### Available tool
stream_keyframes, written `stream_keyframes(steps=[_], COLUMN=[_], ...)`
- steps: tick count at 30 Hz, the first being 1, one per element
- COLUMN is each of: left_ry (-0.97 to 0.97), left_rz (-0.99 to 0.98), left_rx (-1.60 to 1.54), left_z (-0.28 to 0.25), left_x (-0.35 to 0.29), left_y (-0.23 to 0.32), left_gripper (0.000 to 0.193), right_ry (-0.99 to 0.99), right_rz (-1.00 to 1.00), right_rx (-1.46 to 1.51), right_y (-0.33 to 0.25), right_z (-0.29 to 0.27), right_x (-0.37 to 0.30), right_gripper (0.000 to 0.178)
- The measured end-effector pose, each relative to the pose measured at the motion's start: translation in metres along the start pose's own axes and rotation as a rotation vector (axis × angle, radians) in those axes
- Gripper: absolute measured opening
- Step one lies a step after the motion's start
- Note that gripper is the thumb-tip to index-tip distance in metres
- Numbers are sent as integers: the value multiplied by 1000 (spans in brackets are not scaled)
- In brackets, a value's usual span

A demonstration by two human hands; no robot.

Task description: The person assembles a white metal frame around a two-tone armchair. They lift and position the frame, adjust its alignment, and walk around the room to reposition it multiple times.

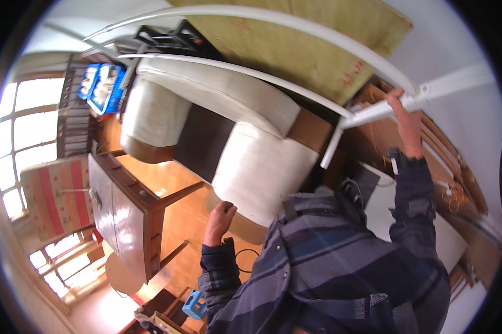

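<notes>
Grasping white frame with right hand, curling left hand apparently empty. Could swing into sofa through one-handed support.

- Loose jacket, broad stripes of grey, navy and black
- Turned collar; small round snap
- Dark navy left sleeve and right sleeve
- Black band, pale patch, right wrist
- Bare left fingers, right fingers

Orange-toned floor: glossy-topped wooden table, white-and-brown sofa, small blue stool standing on it.
</notes>
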State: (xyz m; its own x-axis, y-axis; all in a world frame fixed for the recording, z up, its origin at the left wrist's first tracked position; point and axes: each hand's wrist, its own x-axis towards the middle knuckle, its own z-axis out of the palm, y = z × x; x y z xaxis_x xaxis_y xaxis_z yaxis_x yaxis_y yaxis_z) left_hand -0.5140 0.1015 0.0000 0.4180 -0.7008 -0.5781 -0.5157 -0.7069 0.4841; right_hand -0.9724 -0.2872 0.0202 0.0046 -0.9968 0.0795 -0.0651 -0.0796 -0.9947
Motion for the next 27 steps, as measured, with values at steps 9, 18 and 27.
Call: stream_keyframes(steps=[9,18,27], left_ry=[4,116,149], left_rz=[41,-29,-202], left_rx=[71,-31,-407], left_z=[-2,4,15], left_x=[-15,-86,-177], left_y=[14,-58,-215], left_gripper=[33,34,27], right_ry=[-34,464,443], right_rz=[-36,-441,-703], right_rx=[-68,-271,-680], right_y=[-32,-62,-75], right_z=[-4,10,101], right_x=[3,-28,-121], right_gripper=[52,67,53])
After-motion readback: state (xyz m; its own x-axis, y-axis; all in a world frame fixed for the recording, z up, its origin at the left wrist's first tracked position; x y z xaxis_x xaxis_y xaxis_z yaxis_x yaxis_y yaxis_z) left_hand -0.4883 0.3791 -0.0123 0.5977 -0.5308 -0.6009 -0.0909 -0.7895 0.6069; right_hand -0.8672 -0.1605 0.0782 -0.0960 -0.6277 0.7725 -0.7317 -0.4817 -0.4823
